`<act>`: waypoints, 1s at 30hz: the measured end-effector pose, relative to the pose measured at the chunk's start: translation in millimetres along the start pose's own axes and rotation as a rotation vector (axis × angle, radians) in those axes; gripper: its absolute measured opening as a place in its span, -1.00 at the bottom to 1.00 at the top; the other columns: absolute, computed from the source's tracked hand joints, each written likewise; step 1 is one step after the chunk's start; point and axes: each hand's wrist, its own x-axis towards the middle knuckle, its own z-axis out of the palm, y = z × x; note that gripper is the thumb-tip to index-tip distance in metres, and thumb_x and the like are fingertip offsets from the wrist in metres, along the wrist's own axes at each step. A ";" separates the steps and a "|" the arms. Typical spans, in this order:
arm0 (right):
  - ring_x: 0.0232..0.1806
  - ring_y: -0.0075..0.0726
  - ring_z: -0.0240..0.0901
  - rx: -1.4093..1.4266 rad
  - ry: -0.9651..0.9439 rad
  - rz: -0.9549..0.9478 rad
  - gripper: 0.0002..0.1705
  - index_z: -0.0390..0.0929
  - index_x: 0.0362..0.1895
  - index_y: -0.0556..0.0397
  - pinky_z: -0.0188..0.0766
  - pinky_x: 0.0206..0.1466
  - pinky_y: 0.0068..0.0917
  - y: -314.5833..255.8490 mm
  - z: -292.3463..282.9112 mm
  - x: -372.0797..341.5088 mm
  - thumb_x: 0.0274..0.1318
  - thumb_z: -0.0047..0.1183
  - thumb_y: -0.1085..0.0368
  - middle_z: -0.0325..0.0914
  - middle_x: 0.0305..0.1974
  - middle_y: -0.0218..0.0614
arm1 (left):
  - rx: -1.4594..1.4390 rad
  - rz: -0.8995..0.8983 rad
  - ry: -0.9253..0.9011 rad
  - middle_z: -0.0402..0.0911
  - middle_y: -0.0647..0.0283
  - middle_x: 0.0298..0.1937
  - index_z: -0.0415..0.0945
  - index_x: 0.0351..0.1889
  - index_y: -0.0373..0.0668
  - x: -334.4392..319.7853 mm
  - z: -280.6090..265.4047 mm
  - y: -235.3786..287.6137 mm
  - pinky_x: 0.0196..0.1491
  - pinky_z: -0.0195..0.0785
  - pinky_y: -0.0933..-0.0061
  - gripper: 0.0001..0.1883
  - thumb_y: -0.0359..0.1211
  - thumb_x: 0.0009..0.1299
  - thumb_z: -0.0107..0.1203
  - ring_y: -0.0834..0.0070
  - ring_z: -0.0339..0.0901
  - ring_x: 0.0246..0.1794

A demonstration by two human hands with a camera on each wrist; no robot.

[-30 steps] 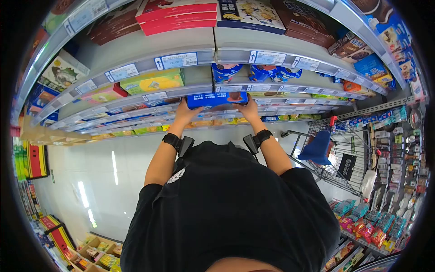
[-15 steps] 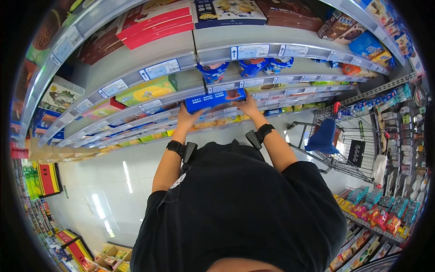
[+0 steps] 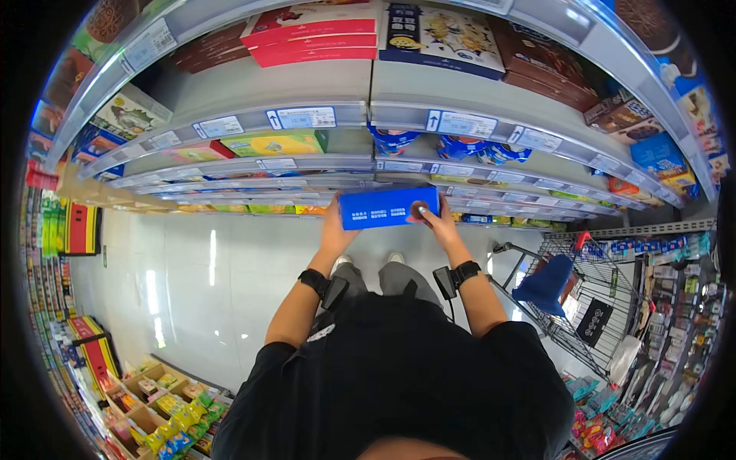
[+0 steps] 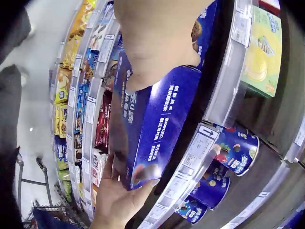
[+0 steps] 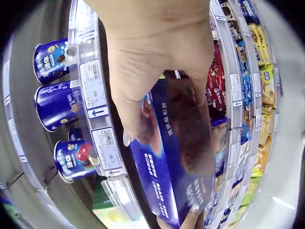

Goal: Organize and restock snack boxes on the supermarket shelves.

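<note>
Between my two hands is a long blue cookie box with white lettering and a chocolate cookie picture near its right end. My left hand grips the left end, thumb on the blue side. At the other end my right hand holds on, with its thumb over the cookie picture. In the right wrist view, a dark cookie picture covers the broad face of the box. The box is in front of the shelf edge, out over the aisle floor.
Shelves with price rails curve across the front. Blue cookie cups and a yellow-green box stand on one level. A shopping cart with a blue cloth is at right. Bins of snack packs lie behind at left.
Both hands have drawn the blue box back from the shelf toward the body. More of its lettered side faces up, and the person's feet now show below it.
</note>
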 end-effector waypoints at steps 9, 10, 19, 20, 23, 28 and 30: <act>-0.41 -0.47 0.43 -0.163 -0.011 0.263 -0.63 0.42 -0.29 0.11 0.48 -0.34 -0.42 31.8 -6.1 -50.7 0.29 -0.25 0.05 0.45 -0.45 -0.35 | 0.299 0.368 -0.102 0.38 0.04 0.06 0.24 0.09 -0.22 -27.2 -57.5 67.9 0.11 0.17 0.17 -0.13 -0.22 -0.23 0.43 0.05 0.31 0.07; -0.42 -0.48 0.43 -0.295 -0.033 0.258 -0.61 0.43 -0.31 0.11 0.47 -0.34 -0.45 35.0 -3.6 -52.3 0.29 -0.25 0.05 0.46 -0.43 -0.34 | 0.068 0.270 -0.127 0.40 0.05 -0.02 0.27 0.03 -0.22 -34.3 -61.2 69.7 0.08 0.20 0.21 -0.18 -0.22 -0.23 0.44 0.07 0.34 0.01; -0.18 0.02 0.50 -1.286 -0.207 -0.692 -0.72 0.54 -0.18 0.03 0.39 -0.07 -0.21 14.4 134.3 31.6 0.04 0.01 0.18 0.55 -0.19 -0.10 | 0.121 0.001 0.175 0.44 0.07 -0.14 0.32 -0.07 -0.24 -193.3 -134.0 6.6 -0.03 0.26 0.18 -0.28 -0.20 -0.20 0.41 0.09 0.37 -0.12; -0.19 0.02 0.50 -1.364 -0.134 -0.771 -0.72 0.54 -0.19 0.00 0.39 -0.08 -0.20 29.3 133.1 59.8 0.05 0.01 0.16 0.56 -0.18 -0.12 | 0.137 -0.012 0.212 0.44 0.07 -0.13 0.32 -0.05 -0.24 -211.6 -135.5 -5.2 0.00 0.24 0.17 -0.26 -0.20 -0.21 0.41 0.09 0.37 -0.11; -0.20 -0.07 0.52 -1.439 -0.064 -0.578 -0.68 0.56 -0.20 -0.03 0.40 -0.12 -0.26 30.1 152.5 93.6 0.03 0.02 0.07 0.58 -0.23 -0.18 | 0.178 -0.071 0.267 0.42 0.07 -0.08 0.31 -0.01 -0.23 -257.1 -139.3 -30.3 0.07 0.20 0.16 -0.22 -0.21 -0.23 0.41 0.08 0.35 -0.06; -0.27 -0.30 0.57 -1.654 0.052 -0.392 -0.58 0.60 -0.22 -0.04 0.42 -0.20 -0.38 45.2 127.5 147.7 -0.01 0.06 -0.07 0.62 -0.38 -0.29 | 0.116 -0.205 0.294 0.39 0.06 -0.02 0.30 0.03 -0.21 -296.1 -140.5 -59.7 0.11 0.17 0.13 -0.17 -0.26 -0.28 0.41 0.07 0.30 0.03; -0.30 -0.37 0.57 -1.689 0.096 -0.239 -0.52 0.61 -0.23 -0.01 0.42 -0.24 -0.43 38.4 138.9 149.1 -0.03 0.07 -0.14 0.61 -0.45 -0.32 | 0.103 -0.276 0.327 0.39 0.05 -0.02 0.30 0.02 -0.22 -304.2 -142.8 -64.2 0.11 0.17 0.14 -0.18 -0.27 -0.28 0.40 0.06 0.31 0.02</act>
